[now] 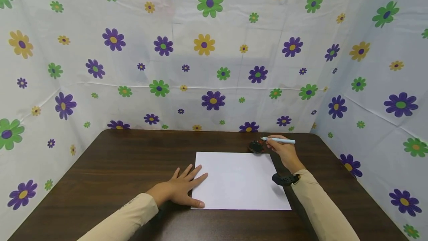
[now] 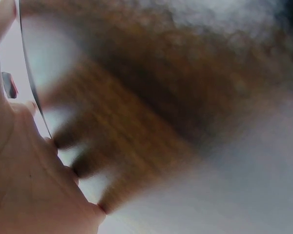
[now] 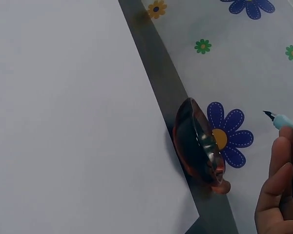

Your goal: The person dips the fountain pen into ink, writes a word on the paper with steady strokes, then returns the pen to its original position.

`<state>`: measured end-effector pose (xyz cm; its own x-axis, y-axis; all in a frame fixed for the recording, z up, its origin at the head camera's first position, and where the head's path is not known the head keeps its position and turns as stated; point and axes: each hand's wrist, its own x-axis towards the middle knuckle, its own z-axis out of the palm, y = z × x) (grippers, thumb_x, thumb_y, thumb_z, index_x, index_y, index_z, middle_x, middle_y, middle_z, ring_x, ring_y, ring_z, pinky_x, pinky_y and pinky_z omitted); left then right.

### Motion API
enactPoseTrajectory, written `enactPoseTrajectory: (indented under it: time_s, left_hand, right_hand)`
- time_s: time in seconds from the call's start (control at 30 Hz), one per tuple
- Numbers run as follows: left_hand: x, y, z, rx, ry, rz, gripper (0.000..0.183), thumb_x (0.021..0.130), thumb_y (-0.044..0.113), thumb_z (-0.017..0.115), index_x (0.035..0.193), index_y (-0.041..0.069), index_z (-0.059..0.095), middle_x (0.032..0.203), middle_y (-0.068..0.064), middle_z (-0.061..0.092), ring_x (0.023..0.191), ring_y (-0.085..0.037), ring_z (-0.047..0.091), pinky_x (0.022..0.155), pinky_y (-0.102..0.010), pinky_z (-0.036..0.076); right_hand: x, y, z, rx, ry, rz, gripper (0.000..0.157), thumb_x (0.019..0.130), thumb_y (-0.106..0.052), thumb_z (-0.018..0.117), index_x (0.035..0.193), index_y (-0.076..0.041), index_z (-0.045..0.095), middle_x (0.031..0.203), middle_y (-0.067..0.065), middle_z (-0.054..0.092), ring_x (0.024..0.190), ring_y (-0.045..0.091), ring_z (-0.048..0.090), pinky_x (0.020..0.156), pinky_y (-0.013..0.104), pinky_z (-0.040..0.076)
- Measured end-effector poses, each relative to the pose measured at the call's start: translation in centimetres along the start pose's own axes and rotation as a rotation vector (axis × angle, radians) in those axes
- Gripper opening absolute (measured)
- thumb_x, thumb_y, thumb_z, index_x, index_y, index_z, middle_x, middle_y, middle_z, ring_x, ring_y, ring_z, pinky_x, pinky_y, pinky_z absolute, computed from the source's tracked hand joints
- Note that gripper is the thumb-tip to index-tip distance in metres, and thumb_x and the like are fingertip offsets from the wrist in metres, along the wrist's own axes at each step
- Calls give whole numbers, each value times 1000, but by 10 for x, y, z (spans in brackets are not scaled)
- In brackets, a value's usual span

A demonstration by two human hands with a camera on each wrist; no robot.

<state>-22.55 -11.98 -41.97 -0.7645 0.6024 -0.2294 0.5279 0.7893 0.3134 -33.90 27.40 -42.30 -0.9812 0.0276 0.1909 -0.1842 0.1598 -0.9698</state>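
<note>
Spreads across the lower part of the frame as a dark brown wood-grain table (image 1: 140, 155). Bears a sheet of white paper (image 1: 239, 181) right of lower centre, and a small glossy dark object (image 1: 256, 147) with reddish parts, by the sheet's upper edge, near its right corner.

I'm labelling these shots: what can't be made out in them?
Head: part of the paper, hidden by the left hand; inside of the dark dish, too small.
Right wrist: back end of the pen, cut off by the right edge.
Left wrist: brown area, too blurred to identify.
</note>
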Motion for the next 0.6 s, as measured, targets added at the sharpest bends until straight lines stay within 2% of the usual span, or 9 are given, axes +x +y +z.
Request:
enactPoseTrajectory:
  time_s: [0.13, 0.37, 0.6]
  left_hand:
    - [0, 0, 0, -3, -4, -2, 95, 80, 70, 58, 154, 25, 18, 162, -6, 2, 147, -38, 1, 109, -68, 2]
    - [0, -1, 1, 11, -7, -9, 95, 80, 70, 57, 155, 26, 18, 162, -6, 2, 147, -38, 1, 109, -68, 2]
    - [1, -1, 1, 17, -10, -13, 95, 80, 70, 57, 155, 27, 17, 162, -6, 1, 147, -38, 0, 109, -68, 2]
  right_hand:
    - [4, 2, 3, -115, 33, 42, 36, 91, -17, 67, 112, 11, 60, 80, -6, 68, 72, 6, 63, 71, 22, 52]
    - [8, 9, 9, -406, 52, 71, 27, 86, -16, 69, 105, 3, 69, 88, 8, 73, 71, 10, 66, 65, 24, 52]
    - [8, 8, 17, -539, 24, 74, 23, 85, -15, 68, 103, -1, 72, 85, 10, 73, 72, 16, 63, 59, 26, 49]
